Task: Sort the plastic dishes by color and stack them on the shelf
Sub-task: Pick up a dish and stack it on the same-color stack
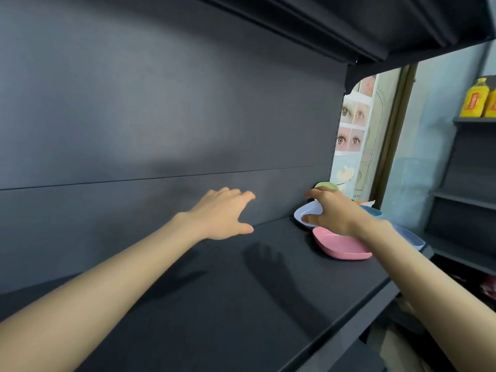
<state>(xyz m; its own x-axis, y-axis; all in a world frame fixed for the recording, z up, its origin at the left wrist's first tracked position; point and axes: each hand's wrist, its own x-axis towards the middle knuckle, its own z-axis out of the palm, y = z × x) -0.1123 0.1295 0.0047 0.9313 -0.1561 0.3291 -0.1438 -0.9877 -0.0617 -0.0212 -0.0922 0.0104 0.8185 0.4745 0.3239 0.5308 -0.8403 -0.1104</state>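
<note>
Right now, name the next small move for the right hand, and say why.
Probably lift the pale lavender dish and carry it left onto the bare stretch of the shelf to start its colour stack. The right hand grips its rim, the left hand hovers open, and the pink dish lies close in front among mixed colours.

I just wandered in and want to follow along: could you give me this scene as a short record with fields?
place: dark shelf, dishes clustered at its right end
left hand: open, fingers spread, above the shelf, holding nothing
right hand: grips the rim of the pale lilac dish
other dishes: pink dish nearest; pale blue dish to its right; green dish behind the hand
background: yellow bottles on another shelf
</note>
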